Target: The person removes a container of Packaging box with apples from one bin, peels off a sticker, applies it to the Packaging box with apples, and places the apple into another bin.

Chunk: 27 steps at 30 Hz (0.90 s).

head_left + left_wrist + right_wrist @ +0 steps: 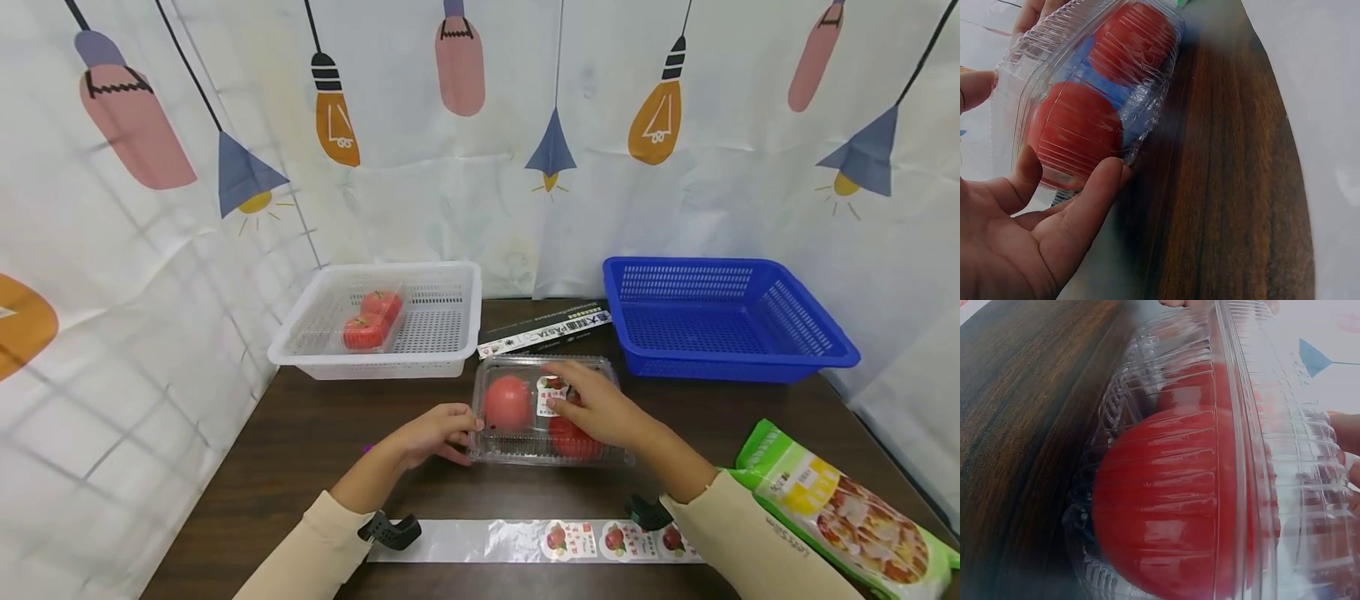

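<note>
A clear plastic clamshell box with red tomatoes inside lies on the dark wooden table, its lid down. A white label with a red fruit picture is on the lid. My left hand holds the box's left end; in the left wrist view its fingers curl about the corner. Over the lid's right half, my right hand rests with its fingers on the label. Through the ribbed side, the right wrist view shows one large tomato up close; the right hand is only partly visible there.
A white basket at back left holds another box of tomatoes. At back right stands a blue basket. A black carton lies between them. A label strip lies in front, a green food bag to the right.
</note>
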### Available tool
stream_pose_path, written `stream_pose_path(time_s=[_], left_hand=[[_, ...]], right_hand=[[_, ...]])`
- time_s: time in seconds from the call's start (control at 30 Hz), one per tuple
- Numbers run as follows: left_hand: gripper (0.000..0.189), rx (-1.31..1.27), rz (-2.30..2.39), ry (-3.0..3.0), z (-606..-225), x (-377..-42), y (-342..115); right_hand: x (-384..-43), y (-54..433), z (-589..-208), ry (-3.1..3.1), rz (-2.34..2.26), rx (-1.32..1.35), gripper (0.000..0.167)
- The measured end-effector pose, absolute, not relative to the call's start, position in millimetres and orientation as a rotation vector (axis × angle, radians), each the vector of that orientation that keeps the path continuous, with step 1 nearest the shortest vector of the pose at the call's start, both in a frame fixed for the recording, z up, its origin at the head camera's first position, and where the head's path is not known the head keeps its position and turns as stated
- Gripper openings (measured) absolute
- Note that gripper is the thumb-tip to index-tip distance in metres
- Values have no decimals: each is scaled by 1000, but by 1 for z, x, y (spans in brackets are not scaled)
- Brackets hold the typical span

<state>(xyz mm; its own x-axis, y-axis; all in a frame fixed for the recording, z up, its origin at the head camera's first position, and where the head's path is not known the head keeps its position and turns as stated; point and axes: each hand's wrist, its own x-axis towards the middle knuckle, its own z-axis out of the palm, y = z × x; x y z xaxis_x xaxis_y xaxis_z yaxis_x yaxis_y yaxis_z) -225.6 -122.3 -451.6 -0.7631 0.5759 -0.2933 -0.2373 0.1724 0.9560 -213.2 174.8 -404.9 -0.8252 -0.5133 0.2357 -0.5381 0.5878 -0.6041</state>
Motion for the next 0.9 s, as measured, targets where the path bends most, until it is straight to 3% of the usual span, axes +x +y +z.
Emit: stream_pose_path(time_s=[0.9], left_hand=[[18,342,1646,1874,-452,-226,-121]], right_hand=[[-219,175,-412,-2806,888,991,55]])
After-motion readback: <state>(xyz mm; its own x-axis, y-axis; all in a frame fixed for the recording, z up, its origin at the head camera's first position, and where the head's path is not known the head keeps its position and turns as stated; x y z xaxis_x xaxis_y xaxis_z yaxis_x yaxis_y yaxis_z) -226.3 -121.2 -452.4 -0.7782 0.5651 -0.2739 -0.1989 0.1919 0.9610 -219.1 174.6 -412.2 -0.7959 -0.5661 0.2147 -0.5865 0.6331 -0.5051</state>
